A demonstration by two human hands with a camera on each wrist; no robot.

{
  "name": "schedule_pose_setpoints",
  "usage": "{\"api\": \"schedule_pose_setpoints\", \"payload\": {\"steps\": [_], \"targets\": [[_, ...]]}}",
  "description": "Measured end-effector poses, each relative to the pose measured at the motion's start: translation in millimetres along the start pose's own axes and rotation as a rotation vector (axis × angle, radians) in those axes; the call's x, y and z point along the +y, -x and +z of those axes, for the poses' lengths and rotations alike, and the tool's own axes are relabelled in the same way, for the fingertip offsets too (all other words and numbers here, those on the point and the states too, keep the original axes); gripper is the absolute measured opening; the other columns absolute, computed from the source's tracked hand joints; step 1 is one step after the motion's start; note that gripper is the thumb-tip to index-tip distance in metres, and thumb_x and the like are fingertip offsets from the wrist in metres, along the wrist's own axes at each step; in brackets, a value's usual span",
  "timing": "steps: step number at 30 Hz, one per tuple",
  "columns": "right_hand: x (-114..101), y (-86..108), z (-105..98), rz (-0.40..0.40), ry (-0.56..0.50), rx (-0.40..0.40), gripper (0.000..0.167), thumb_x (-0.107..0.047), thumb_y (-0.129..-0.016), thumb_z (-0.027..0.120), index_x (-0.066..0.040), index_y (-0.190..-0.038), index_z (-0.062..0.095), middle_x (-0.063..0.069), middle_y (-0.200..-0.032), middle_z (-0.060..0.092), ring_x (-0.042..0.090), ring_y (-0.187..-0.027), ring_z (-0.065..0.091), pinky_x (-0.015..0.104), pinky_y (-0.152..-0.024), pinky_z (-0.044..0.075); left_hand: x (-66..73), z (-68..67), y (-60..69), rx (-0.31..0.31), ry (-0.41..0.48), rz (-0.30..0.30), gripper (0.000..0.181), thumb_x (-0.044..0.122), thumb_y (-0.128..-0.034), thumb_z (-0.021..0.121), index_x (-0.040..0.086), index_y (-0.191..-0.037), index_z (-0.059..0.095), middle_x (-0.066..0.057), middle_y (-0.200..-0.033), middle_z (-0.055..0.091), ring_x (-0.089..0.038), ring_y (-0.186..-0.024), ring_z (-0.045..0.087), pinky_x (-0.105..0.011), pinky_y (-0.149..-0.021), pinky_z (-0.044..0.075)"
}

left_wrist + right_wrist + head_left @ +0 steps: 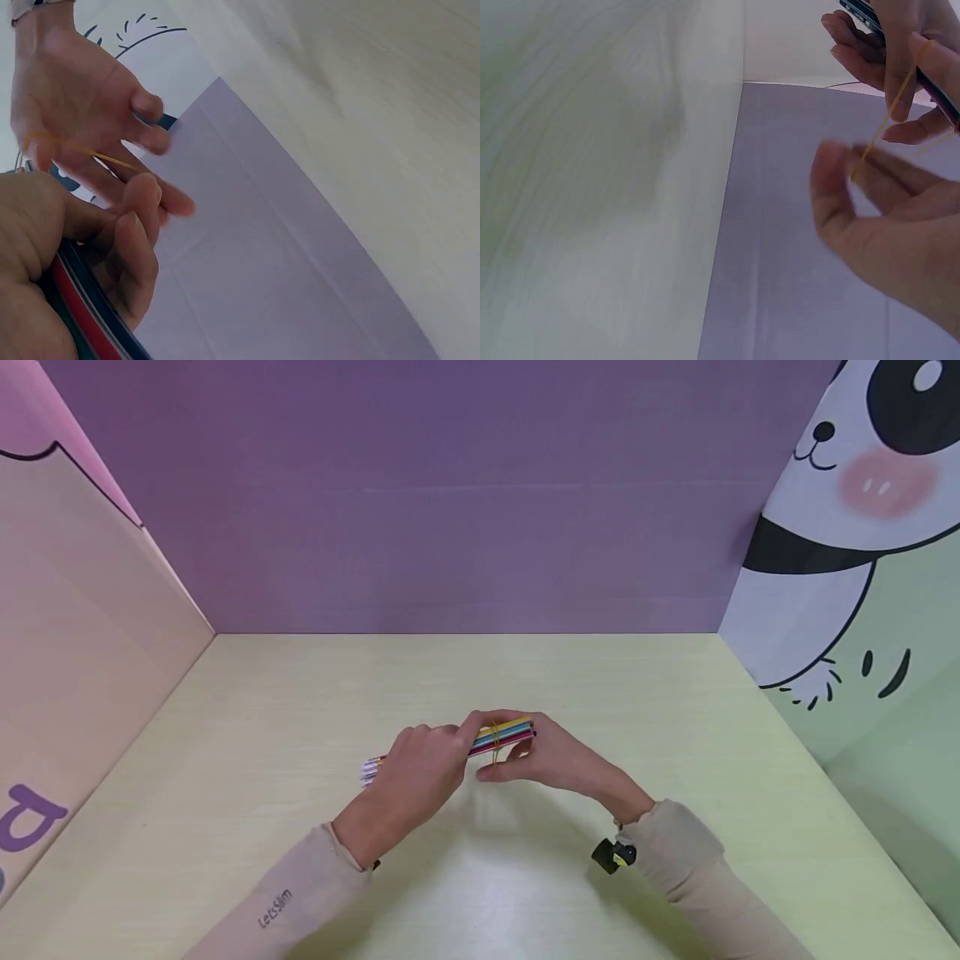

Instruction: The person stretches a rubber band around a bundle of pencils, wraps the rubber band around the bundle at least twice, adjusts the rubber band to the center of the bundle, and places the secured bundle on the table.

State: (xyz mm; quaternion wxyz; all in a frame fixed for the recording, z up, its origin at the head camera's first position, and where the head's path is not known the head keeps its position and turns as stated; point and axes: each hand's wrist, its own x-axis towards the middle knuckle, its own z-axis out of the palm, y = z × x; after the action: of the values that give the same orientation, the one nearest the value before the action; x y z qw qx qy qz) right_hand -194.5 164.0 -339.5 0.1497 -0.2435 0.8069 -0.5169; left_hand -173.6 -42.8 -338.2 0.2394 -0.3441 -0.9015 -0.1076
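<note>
A bundle of several pencils (502, 737), with yellow, blue and dark red sides, is held above the table by my left hand (423, 768). Its fingers wrap round the bundle's middle, and whitish ends stick out on the left. In the left wrist view, red and dark blue pencils (82, 300) pass through the left palm. A thin yellow rubber band (889, 112) stretches from the left hand by the pencils to my right hand (900, 232), whose curled thumb and fingers pull it. From the head, the right hand (551, 756) is at the bundle's right end, partly hiding the band.
A pale wooden table (300, 693) lies below both hands. Purple wall (465, 527) stands behind it, with a pink panel (90, 610) on the left and a panda-printed panel (862, 610) on the right.
</note>
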Motion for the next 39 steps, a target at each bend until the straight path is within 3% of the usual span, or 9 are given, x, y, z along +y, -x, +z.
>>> {"api": "schedule_pose_setpoints", "payload": {"steps": [4,7,13,18,21,25,28,31,39], "targets": [[0,-0.9,1,-0.036,0.100,-0.007,0.017,-0.030,-0.095,0.068,-0.016,-0.102,0.075,-0.003,-0.097,0.070,0.021,-0.089,0.060,0.032,-0.072,0.049,-9.7,1.2,-0.4,0.016,0.109,-0.033,0.035,-0.007,-0.0811,0.072,0.005,-0.109,0.054,-0.004,-0.065,0.064,-0.012,-0.045,0.045,-0.024,-0.042,0.039],[-4,1.5,6,-0.144,0.156,0.109,0.023,-0.028,-0.100,0.060,-0.018,-0.088,0.077,-0.009,-0.093,0.071,0.014,-0.095,0.059,0.034,-0.078,0.048,-20.5,0.9,-1.7,0.009,0.224,-0.104,0.032,-0.007,-0.0855,0.067,0.002,-0.113,0.054,-0.004,-0.064,0.062,-0.008,-0.044,0.045,-0.021,-0.042,0.039],[-29,15.0,28,-0.770,0.397,0.485,0.023,-0.009,-0.093,0.064,-0.014,-0.072,0.070,-0.010,-0.073,0.069,0.019,-0.113,0.059,0.043,-0.101,0.041,-35.4,-1.8,-5.4,-0.010,0.487,-0.266,0.028,-0.009,-0.0927,0.056,0.003,-0.118,0.054,0.000,-0.060,0.059,-0.003,-0.040,0.052,-0.023,-0.039,0.044],[-39,19.7,41,-1.000,0.410,0.466,0.036,-0.006,-0.095,0.057,-0.012,-0.061,0.048,-0.004,-0.054,0.045,0.014,-0.073,0.059,0.042,-0.095,0.051,-35.9,-3.4,-9.3,-0.083,0.704,-0.314,0.013,-0.001,-0.0997,0.051,0.004,-0.110,0.056,-0.003,-0.059,0.060,-0.011,-0.039,0.057,-0.029,-0.039,0.046],[-33,18.7,42,-0.939,0.381,0.431,0.041,-0.002,-0.095,0.057,-0.013,-0.059,0.040,-0.003,-0.053,0.034,0.007,-0.055,0.040,0.028,-0.074,0.056,-36.1,-5.2,-11.0,-0.100,0.823,-0.363,0.008,0.003,-0.1016,0.052,0.003,-0.107,0.058,-0.006,-0.058,0.061,-0.021,-0.040,0.059,-0.035,-0.039,0.049],[-24,16.7,38,-0.751,0.329,0.377,0.021,-0.001,-0.093,0.061,-0.010,-0.075,0.055,-0.006,-0.056,0.039,0.003,-0.051,0.034,0.018,-0.048,0.037,-38.0,-6.8,-11.7,-0.114,0.902,-0.413,0.009,0.006,-0.1027,0.051,0.003,-0.106,0.059,-0.009,-0.058,0.061,-0.033,-0.043,0.061,-0.039,-0.040,0.052],[-21,15.8,32,-0.576,0.187,0.310,0.016,-0.004,-0.096,0.059,-0.009,-0.112,0.060,-0.003,-0.064,0.047,0.005,-0.049,0.039,0.021,-0.045,0.036,-39.1,-5.7,-12.0,-0.137,0.911,-0.430,0.011,0.006,-0.1024,0.051,0.003,-0.107,0.060,-0.009,-0.058,0.062,-0.035,-0.044,0.061,-0.038,-0.041,0.052],[-17,14.7,23,-0.423,-0.035,0.258,0.022,-0.006,-0.099,0.054,-0.008,-0.121,0.060,0.004,-0.069,0.047,0.013,-0.047,0.037,0.026,-0.044,0.035,-38.8,-4.4,-11.9,-0.140,0.903,-0.441,0.011,0.005,-0.1021,0.051,0.003,-0.108,0.060,-0.009,-0.058,0.061,-0.035,-0.045,0.061,-0.037,-0.041,0.052],[8,-3.9,4,0.027,-0.472,0.202,0.015,-0.004,-0.096,0.059,0.002,-0.100,0.072,-0.001,-0.065,0.053,0.011,-0.050,0.022,0.022,-0.046,0.020,-22.0,-7.0,-5.4,-0.052,0.588,-0.240,0.020,-0.004,-0.0950,0.056,0.005,-0.112,0.058,-0.003,-0.060,0.060,-0.012,-0.040,0.055,-0.024,-0.040,0.046]]}}
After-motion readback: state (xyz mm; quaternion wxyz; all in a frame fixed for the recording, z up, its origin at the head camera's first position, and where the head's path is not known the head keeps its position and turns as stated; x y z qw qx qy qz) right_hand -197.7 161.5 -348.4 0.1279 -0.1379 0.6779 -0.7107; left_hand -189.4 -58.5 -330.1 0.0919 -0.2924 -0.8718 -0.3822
